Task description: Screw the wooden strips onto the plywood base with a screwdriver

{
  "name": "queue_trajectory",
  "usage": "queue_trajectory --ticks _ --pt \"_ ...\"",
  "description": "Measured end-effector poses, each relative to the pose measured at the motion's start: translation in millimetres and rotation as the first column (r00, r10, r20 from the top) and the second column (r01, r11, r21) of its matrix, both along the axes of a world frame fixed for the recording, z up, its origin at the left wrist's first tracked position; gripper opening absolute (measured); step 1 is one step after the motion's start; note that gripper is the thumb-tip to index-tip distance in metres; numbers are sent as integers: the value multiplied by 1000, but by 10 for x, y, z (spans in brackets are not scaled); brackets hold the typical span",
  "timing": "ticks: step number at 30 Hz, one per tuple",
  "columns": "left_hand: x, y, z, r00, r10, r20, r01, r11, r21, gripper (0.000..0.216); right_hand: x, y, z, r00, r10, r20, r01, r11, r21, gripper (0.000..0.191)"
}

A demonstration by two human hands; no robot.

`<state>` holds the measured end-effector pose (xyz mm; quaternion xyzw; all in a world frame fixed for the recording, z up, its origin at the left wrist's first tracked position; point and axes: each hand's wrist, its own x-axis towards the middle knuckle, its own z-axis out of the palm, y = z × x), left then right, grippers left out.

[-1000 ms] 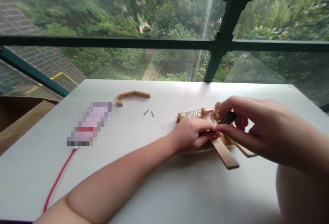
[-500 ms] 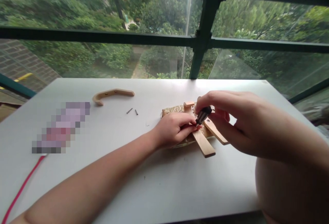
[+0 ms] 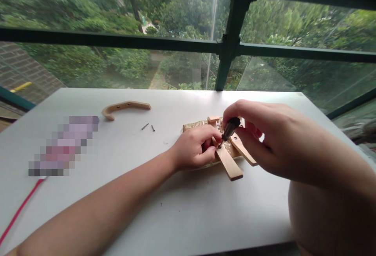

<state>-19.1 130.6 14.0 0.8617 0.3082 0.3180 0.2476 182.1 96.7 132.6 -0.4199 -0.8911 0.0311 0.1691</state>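
Observation:
My right hand (image 3: 261, 134) is closed around the dark handle of a screwdriver (image 3: 230, 128), tilted with its tip down at a screw (image 3: 219, 146) in a pale wooden hook piece (image 3: 230, 166). My left hand (image 3: 196, 146) lies on the wrapped block (image 3: 192, 126) beneath, its thumb and index finger apart on either side of the screw. The index fingertip is close to the screwdriver shaft; the other fingers are curled and partly hidden. A second wooden hook piece (image 3: 243, 150) with a screw in it lies beside the first, partly behind my right hand.
On the white table (image 3: 132, 213), a loose curved wooden hook (image 3: 127, 105) lies at the back left. Two screws (image 3: 148, 127) lie to the left of the block. A blurred-out device (image 3: 63, 146) with a red cable (image 3: 22, 207) rests at the left. Windows stand behind the table.
My left thumb and index finger have parted from their pinch around the screwdriver tip, so the screw now shows. The screwdriver remains in my right hand. The view has shifted slightly.

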Motion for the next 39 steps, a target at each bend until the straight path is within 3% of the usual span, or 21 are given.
queue_trajectory --ticks 8,15,19,24,29,39 --pt "-1 9 -52 998 -23 66 21 999 30 22 -2 70 -46 998 -57 42 57 998 -5 10" --pt "20 35 -102 994 8 110 -14 998 56 11 -116 103 -53 992 -101 80 106 993 -53 39" --pt "28 50 -95 996 9 88 -14 998 62 17 -155 120 -66 991 -118 63 120 992 -36 48" --pt "24 39 -57 998 5 64 -9 998 63 17 -69 78 -45 997 41 -58 -46 994 -96 15" --pt "13 32 -56 1000 15 -8 -14 998 68 14 31 46 -23 974 203 -106 -215 968 -127 33" --pt "18 38 -88 1000 4 -26 -1 990 142 18 -28 112 -65 996 80 -40 -82 996 -31 8"
